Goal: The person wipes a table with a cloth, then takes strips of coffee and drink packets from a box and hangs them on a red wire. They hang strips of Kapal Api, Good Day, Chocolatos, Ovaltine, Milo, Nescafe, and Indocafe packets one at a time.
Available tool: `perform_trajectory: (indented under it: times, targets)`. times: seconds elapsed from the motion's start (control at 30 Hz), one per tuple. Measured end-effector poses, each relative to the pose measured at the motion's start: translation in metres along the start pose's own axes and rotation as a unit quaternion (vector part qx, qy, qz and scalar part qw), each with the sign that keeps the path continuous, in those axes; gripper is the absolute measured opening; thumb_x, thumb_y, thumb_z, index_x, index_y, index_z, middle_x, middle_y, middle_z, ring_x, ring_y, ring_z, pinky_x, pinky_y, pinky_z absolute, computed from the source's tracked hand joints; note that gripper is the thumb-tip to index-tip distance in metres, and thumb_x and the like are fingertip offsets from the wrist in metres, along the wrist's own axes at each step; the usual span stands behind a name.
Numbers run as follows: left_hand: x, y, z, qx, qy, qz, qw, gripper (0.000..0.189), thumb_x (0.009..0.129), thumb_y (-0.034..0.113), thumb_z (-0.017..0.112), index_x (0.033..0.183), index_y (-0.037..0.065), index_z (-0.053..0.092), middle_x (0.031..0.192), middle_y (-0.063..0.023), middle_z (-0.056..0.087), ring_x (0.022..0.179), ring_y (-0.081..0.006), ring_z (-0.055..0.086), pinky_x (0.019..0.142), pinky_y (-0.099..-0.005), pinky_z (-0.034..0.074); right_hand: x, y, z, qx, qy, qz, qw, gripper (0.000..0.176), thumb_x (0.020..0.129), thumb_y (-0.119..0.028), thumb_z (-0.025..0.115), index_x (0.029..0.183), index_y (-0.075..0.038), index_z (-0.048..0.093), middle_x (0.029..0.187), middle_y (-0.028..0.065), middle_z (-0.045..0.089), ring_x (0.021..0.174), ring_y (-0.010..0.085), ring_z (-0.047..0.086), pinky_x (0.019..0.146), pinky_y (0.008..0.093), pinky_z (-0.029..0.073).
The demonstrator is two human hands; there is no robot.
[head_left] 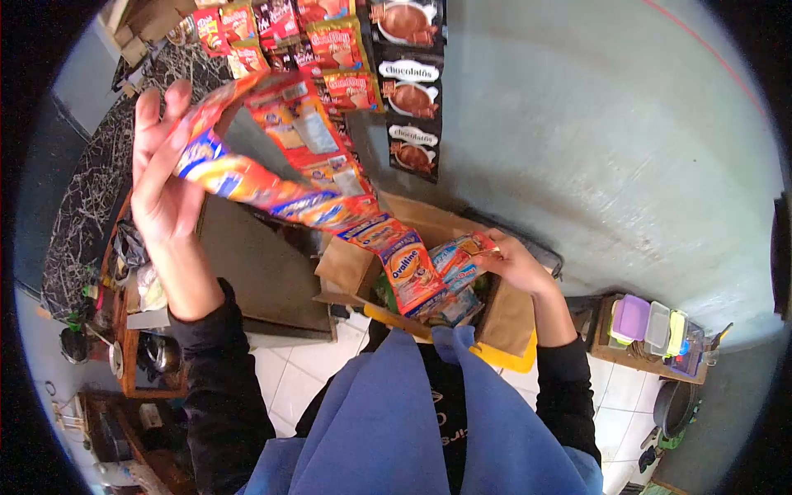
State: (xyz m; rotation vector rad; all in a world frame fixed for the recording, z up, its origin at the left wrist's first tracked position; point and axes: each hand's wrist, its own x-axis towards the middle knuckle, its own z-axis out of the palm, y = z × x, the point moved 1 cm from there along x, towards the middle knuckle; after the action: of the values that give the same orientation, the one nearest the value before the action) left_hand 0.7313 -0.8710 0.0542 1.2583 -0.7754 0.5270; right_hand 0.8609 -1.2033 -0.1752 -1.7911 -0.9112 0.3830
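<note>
A long strip of orange and blue Ovaltine sachets [406, 266] hangs in a loop between my two hands, above an open cardboard box [351, 262]. My left hand [169, 173] is raised at the upper left, its fingers closed round the upper part of the strip. On the right, my right hand [513, 262] pinches the edge of the sachets over the box's right side. Other packets, partly hidden, lie inside the box below the strip.
Strips of red GoodDay sachets [337, 45] and black Chocolatos sachets [412, 99] hang on the wall ahead. A wooden shelf [652, 360] with plastic containers [631, 318] stands at the right. A wooden rack with kitchen things is at the left.
</note>
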Motion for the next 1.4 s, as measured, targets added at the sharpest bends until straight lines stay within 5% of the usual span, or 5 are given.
perform_trajectory:
  times: [0.43,0.63,0.8,1.03,1.4]
  targets:
    - [0.104,-0.009,0.036,-0.114,-0.099,0.157,0.976,0.025,0.065,-0.006,0.050,0.075,0.011,0.036,0.084,-0.0018,0.040,0.079,-0.0130,0.048,0.071,-0.0250,0.042,-0.043,-0.162,-0.044,-0.243,0.411,-0.061,0.877,0.041,0.068,-0.031,0.066,0.056,0.006,0.052,0.054,0.0192,0.049,0.044,0.0280,0.046,0.044,0.0359,0.036]
    - [0.087,-0.029,0.089,-0.034,-0.178,0.188,0.965,0.020,0.057,-0.005,0.050,0.064,0.011,0.039,0.071,-0.0018,0.042,0.069,-0.0108,0.040,0.065,-0.0198,0.031,-0.055,-0.174,-0.022,-0.429,0.263,0.168,0.848,0.024,0.060,-0.030,0.072,0.068,-0.008,0.067,0.115,0.0123,0.044,0.107,0.0287,0.035,0.085,0.0443,0.024]
    - [0.060,-0.087,0.132,-0.104,-0.291,0.149,0.939,0.011,0.061,0.003,0.059,0.059,0.008,0.049,0.067,-0.0025,0.049,0.068,-0.0129,0.047,0.070,-0.0265,0.040,-0.004,-0.089,-0.004,-0.277,0.271,-0.110,0.915,0.022,0.064,-0.025,0.069,0.079,-0.009,0.067,0.119,0.0188,0.043,0.108,0.0343,0.040,0.089,0.0403,0.031]
    - [-0.006,-0.069,0.113,-0.221,-0.264,0.014,0.939,0.048,0.060,-0.001,0.053,0.105,0.009,0.039,0.121,-0.0240,0.038,0.115,-0.0297,0.037,0.095,-0.0399,0.027,0.013,-0.076,-0.026,-0.146,0.426,-0.057,0.891,0.019,0.067,0.000,0.054,0.083,-0.003,0.062,0.087,0.0127,0.062,0.083,0.0287,0.056,0.071,0.0312,0.044]
    - [-0.005,-0.118,0.059,-0.124,-0.372,-0.328,0.860,0.084,0.062,0.032,0.073,0.124,-0.002,0.027,0.122,-0.0128,0.040,0.106,-0.0176,0.045,0.089,-0.0287,0.036,-0.008,-0.246,-0.095,-0.456,0.617,-0.466,0.442,0.014,0.069,0.006,0.051,0.079,0.002,0.059,0.090,0.0089,0.062,0.090,0.0285,0.056,0.082,0.0357,0.042]
